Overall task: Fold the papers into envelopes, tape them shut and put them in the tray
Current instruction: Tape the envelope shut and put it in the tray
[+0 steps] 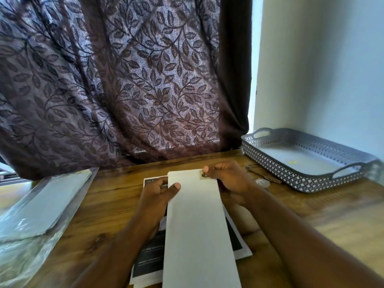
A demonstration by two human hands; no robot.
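Observation:
A long white folded paper (pixel 197 225) runs from the bottom edge up the middle of the wooden table. My left hand (pixel 158 194) grips its left edge near the far end, thumb on top. My right hand (pixel 226 179) pinches its far right corner, where a small dark mark or piece shows under the fingers. Beneath the folded paper lies a dark printed sheet (pixel 148 258) with white margins. The grey perforated tray (pixel 307 161) stands at the right rear, with a pale sheet and a small yellow spot inside it.
A clear plastic sleeve of white papers (pixel 41 204) lies on the table at the left. A thin dark tool and a small clear roll (pixel 262 180) sit between my right hand and the tray. A patterned curtain hangs behind the table; a wall stands at the right.

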